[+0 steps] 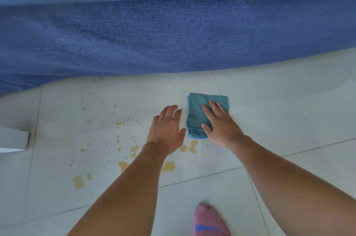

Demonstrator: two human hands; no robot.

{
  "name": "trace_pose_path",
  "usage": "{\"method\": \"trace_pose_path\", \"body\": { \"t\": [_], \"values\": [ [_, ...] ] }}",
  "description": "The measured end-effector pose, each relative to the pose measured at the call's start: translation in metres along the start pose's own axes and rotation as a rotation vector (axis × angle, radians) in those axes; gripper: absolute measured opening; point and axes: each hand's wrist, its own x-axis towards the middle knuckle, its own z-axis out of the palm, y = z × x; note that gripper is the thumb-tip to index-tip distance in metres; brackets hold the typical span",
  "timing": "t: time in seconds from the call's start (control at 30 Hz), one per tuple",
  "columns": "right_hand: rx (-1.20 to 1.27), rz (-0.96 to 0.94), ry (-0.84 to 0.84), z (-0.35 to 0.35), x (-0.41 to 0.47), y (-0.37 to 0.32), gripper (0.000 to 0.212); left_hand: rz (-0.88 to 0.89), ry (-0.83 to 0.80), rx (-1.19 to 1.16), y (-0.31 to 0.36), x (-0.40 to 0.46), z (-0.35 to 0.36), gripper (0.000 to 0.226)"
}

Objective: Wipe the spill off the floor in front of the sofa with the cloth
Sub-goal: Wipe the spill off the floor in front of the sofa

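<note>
your right hand (221,126) presses flat, fingers spread, on the folded cloth (198,114) just beside the spill (133,151), ready to sweep; your left hand (166,130) hangs open on the floor (289,112), bracing.

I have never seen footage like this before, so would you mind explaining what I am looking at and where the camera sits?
There is no machine here: the single picture comes from a camera worn on a person's head, looking down at their bare arms. The right hand lies flat on a folded teal cloth on the pale tiled floor. The left hand is open beside the cloth, holding nothing. Yellowish-brown spill drops and puddles are scattered to the left and nearer the person. Behind is a blue sofa; at the bottom, a foot in a pink sock.
</note>
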Motion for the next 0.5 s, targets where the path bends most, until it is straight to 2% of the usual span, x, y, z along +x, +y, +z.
{"method": "trace_pose_path", "body": {
  "t": [0.23, 0.5],
  "values": [
    [0.001, 0.010, -0.008, -0.002, 0.001, -0.004, 0.071, 0.127, -0.091, 0.126, 0.011, 0.002, 0.014, 0.068],
    [0.054, 0.050, 0.008, 0.010, -0.012, 0.013, 0.071, 0.015, -0.137, 0.181, 0.010, 0.003, 0.024, 0.067]
  ]
}}
